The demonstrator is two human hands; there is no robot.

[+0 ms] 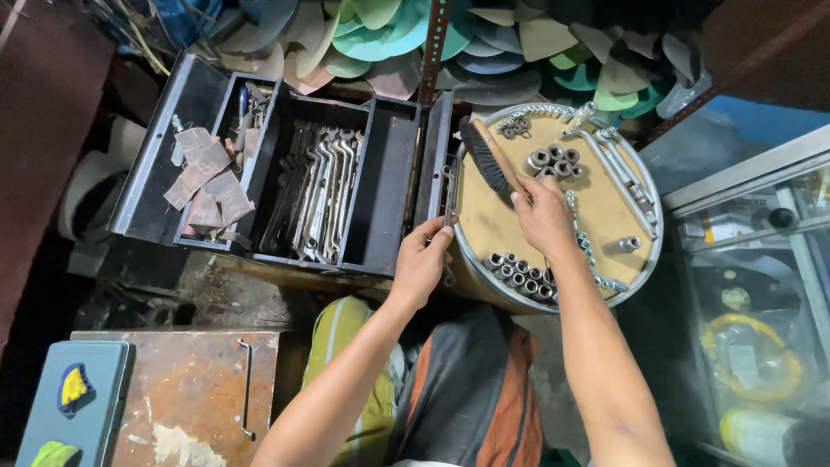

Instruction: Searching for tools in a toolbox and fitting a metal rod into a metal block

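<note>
Right hand [543,216] grips the brush [486,156] by its handle, bristles reaching out at eleven o'clock from the knuckles over the round tray [493,227] among sockets [553,163], while left hand [421,259] pinches the tray's rim at nine o'clock, beside the toolbox [389,173].

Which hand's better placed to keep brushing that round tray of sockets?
Right. The right hand already grips the brush over the round tray. The left hand is at the tray's rim beside the black toolbox, likely steadying.
</note>
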